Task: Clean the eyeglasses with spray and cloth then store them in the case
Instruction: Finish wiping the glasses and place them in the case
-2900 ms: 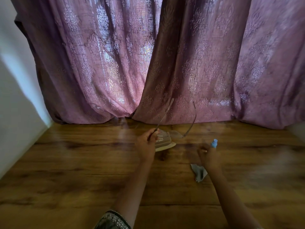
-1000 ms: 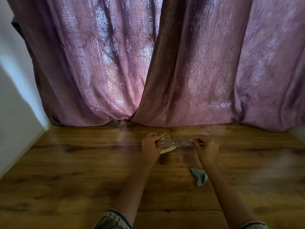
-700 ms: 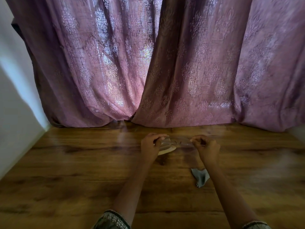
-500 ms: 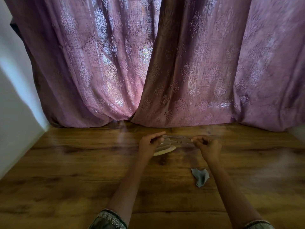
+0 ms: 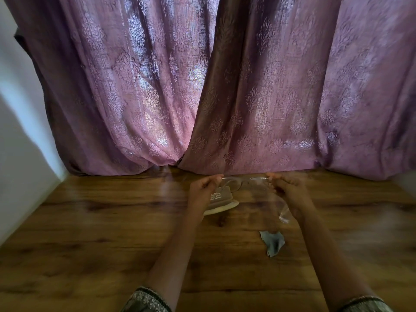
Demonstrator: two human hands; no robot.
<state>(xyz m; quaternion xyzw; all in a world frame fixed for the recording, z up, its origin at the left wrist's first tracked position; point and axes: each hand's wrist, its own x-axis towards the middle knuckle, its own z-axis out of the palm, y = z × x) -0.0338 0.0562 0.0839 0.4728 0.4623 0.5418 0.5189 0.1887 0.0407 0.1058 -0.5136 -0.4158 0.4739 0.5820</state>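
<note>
Eyeglasses held up btwn both hands, blurry, just above case | L hand pinches one frame end | R hand pinches other end, temple tip hangs by R wrist | case on table, partly behind L hand | cloth crumpled on table near R forearm | curtain behind

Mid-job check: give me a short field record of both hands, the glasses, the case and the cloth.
left hand: pinches one end of the glasses
right hand: pinches the other end
glasses: held between both hands, above the case; blurred
case: on the table, appears open, beside the left hand
cloth: loose on the table by the right forearm, untouched
</note>
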